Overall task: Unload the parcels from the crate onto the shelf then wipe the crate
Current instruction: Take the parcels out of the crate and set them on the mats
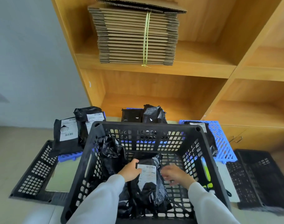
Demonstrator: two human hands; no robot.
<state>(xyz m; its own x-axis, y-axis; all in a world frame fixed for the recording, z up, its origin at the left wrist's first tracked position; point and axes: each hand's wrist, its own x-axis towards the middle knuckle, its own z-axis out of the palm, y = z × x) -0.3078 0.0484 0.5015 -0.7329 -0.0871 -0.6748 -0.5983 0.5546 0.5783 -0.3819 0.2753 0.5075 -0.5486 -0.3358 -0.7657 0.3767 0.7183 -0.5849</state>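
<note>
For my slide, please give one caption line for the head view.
Left hand grips a labelled black parcel inside the black crate; right hand reaches beside it.

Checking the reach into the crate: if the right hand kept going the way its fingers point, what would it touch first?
Probably the labelled black parcel that the left hand grips; the right hand points left toward it, though motion blur hides the gap.

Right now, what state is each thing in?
Crate: upright, parcels still inside.
Labelled parcel: in crate, gripped by left hand.
Right hand: blurred, beside parcel, grip unclear.
Cardboard stack: flattened, tied, on shelf.
Folded crate: flat on floor.
</note>
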